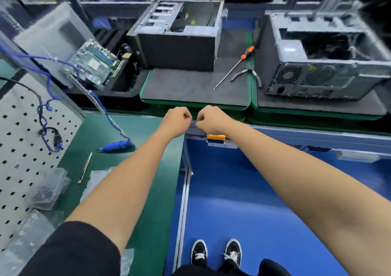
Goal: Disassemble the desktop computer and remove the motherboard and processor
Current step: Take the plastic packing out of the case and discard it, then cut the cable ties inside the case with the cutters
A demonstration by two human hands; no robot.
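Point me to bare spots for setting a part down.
Best: the dark mat in front of the middle case, left of the screwdriver and pliers. Also green bench right of the blue driver. Left by the motherboard is crowded.

Bright even light; motion blur, wide-angle distortion at edges.

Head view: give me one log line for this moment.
left hand: fist, empty | right hand: fist, empty | motherboard: out, far left | screwdriver, pliers: untouched on mat
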